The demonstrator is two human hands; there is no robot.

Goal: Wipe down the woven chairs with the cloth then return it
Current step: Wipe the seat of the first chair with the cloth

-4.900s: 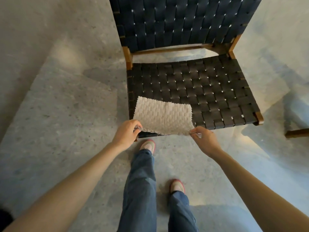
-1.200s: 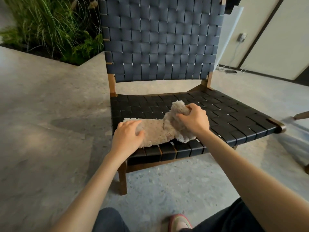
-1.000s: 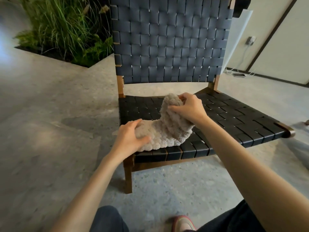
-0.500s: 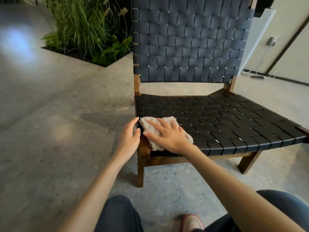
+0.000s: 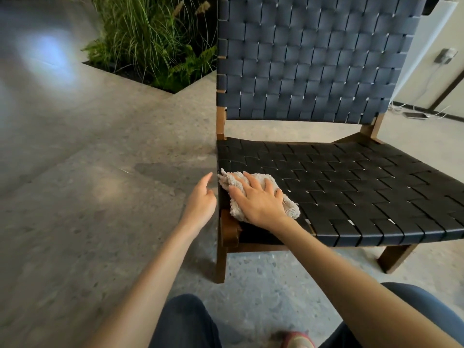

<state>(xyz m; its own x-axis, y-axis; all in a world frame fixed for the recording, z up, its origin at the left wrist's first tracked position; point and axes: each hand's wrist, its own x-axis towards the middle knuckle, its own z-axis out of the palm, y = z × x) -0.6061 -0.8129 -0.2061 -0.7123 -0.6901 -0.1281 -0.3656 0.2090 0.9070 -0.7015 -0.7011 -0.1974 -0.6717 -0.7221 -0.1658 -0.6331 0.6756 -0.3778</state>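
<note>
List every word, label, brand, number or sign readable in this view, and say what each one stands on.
No text can be read in this view.
The woven chair and the cloth under the right hand show no label, brand or number.
The wall plug and the flat device on the floor are too small and blurred to show any marking.

The woven chair [image 5: 351,187] stands upright, dark straps on brown wood. A bunched beige cloth [image 5: 290,209] lies at its seat's front left corner.
</note>
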